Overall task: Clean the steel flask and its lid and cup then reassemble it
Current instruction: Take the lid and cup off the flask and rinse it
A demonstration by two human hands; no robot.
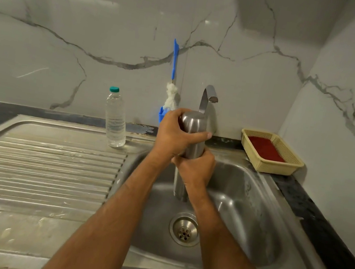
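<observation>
I hold the steel flask upright over the sink: my left hand wraps its cup end above, my right hand grips the body below. The cup probably twists off along that vertical axis.

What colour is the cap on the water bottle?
Teal green: the cap tops the clear water bottle, seen in the head view.
</observation>
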